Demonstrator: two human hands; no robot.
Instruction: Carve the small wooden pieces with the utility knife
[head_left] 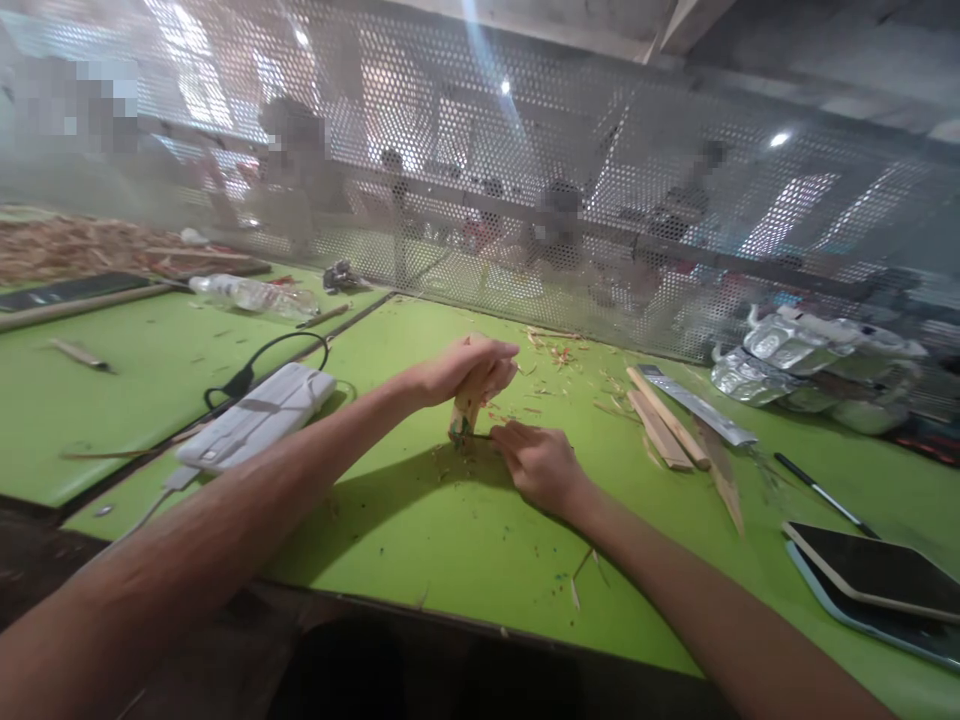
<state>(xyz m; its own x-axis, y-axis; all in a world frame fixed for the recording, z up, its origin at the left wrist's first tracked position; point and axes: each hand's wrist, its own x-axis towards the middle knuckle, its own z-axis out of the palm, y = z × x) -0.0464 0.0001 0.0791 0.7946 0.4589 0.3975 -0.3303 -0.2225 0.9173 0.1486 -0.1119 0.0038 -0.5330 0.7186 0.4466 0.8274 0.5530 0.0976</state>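
My left hand is wrapped round the upper part of a small wooden piece, which stands on the green table with dark green marks near its base. From the right, my right hand pinches a thin dark tool whose tip meets the lower end of the piece. Most of the tool is hidden by my fingers, so its kind cannot be made out. Small shavings lie round the base of the piece.
A white power bank with a cable lies left, a plastic bottle beyond it. Wood strips, a metal ruler, a pen and phones lie right. A perforated metal screen stands behind, people beyond it.
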